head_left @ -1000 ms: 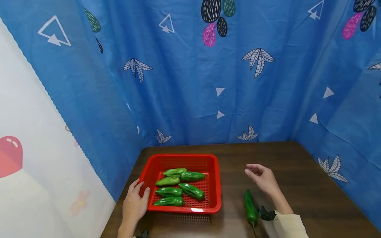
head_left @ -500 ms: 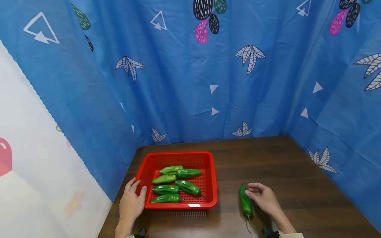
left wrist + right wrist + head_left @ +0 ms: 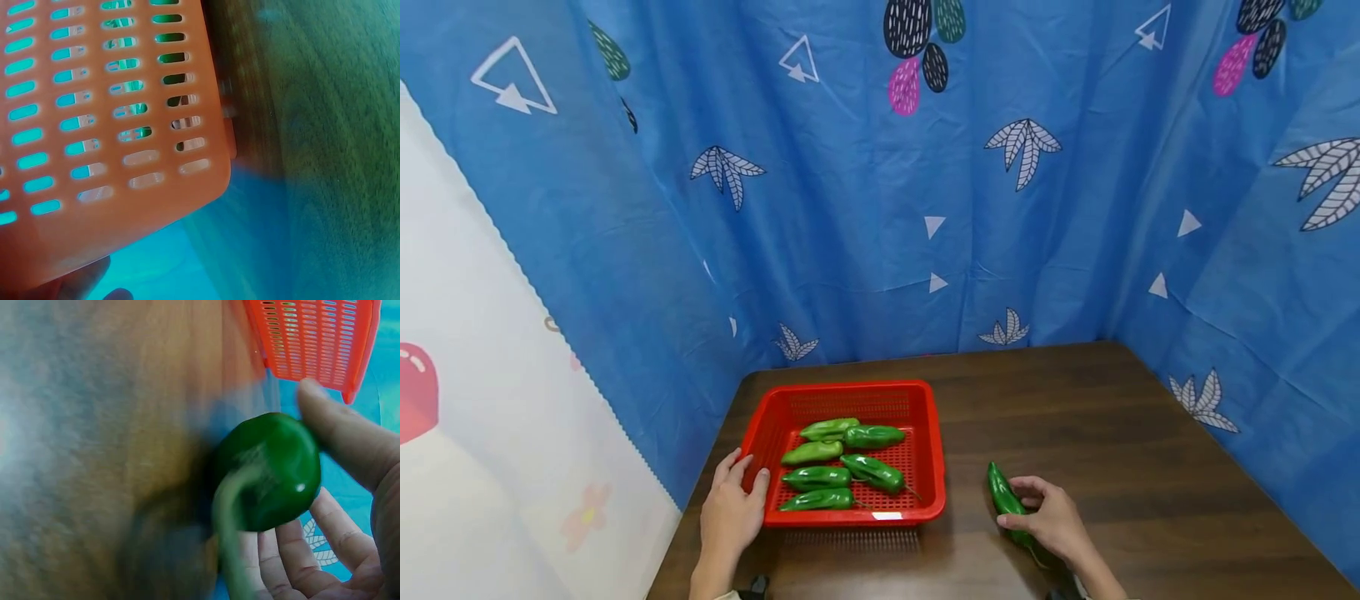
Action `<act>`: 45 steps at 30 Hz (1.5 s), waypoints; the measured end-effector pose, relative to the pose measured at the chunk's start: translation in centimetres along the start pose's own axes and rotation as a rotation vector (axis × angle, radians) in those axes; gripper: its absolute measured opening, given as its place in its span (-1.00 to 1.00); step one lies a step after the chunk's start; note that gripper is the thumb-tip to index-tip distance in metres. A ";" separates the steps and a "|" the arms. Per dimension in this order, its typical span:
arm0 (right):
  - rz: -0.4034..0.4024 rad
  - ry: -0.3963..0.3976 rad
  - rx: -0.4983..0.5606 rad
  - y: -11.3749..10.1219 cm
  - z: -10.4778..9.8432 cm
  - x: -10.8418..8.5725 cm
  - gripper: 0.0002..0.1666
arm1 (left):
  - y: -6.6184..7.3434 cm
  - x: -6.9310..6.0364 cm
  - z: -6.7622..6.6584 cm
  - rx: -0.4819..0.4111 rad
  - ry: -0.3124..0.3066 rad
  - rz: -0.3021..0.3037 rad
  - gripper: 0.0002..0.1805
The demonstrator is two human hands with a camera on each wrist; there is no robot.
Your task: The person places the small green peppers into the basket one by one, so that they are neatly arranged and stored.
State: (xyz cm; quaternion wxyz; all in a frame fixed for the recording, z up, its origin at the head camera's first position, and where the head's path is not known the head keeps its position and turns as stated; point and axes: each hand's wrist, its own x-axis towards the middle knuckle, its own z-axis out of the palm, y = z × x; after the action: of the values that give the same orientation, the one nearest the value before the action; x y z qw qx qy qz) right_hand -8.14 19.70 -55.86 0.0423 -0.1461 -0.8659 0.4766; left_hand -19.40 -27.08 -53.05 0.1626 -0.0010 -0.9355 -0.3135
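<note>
In the head view my left hand (image 3: 730, 512) holds the red plastic basket (image 3: 936, 467) at its front left corner, with fingers and thumb at the rim. Several green peppers (image 3: 816, 500) lie inside on the slotted floor. The left wrist view shows the basket's slotted wall (image 3: 112, 231) up close, and parts of the fingers beyond its rim. To the right of the basket my right hand (image 3: 1048, 517) grips one more green pepper (image 3: 1000, 492), thumb on its near left side and fingers on the far side. Its stem end (image 3: 275, 475) faces the right wrist camera.
Everything stands on a dark brown wooden table (image 3: 1075, 408). A blue patterned curtain (image 3: 865, 250) hangs behind it and along the right side. A white cloth (image 3: 490, 400) with pink prints covers the left side.
My right hand has come down and back toward me onto the lone pepper and closed around it. The pepper has turned, its tip now pointing more left. My left hand stays at the basket.
</note>
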 end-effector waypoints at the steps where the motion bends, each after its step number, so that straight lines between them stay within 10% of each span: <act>1: 0.003 0.004 -0.006 0.0 0.0 0.1 -0.16 | 0.0 0.0 0.0 0.000 0.000 -0.001 -0.46; 45: -0.044 0.019 0.010 -4.0 -2.7 3.9 -0.40 | -0.1 0.0 0.2 -0.027 0.013 0.005 -0.48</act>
State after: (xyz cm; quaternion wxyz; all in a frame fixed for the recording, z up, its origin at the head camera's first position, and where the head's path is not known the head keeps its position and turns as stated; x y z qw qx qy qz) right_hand -12.08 21.04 -51.32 0.0618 -0.1314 -0.8660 0.4785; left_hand -19.45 -27.05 -53.24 0.1693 -0.0037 -0.9302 -0.3257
